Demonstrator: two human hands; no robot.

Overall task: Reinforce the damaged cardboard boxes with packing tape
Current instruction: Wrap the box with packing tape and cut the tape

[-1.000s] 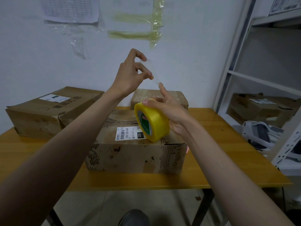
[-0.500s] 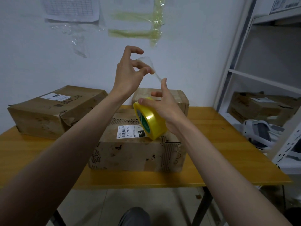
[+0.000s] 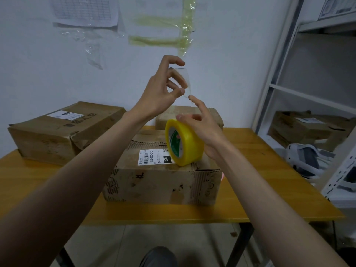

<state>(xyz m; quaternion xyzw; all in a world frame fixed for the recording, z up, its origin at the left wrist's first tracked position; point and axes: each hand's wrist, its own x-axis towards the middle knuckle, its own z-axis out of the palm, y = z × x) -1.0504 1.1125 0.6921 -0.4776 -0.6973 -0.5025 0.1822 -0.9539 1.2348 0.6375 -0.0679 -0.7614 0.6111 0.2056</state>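
A pale wall (image 3: 221, 54) carries taped paper (image 3: 84, 10) and yellowed tape strips (image 3: 161, 39). A white shelf unit (image 3: 308, 89) at right holds 1 box (image 3: 300, 128). The wooden tabletop (image 3: 260, 189) bears 3 boxes: a dented one at left (image 3: 57, 132), a small one at the back (image 3: 213, 116), and the nearest (image 3: 158, 182), labelled 220. The right hand (image 3: 202, 130) grips the yellow roll (image 3: 183, 143), resting on the nearest box. The left hand (image 3: 163, 89) pinches the clear tape end (image 3: 185, 81) above it.
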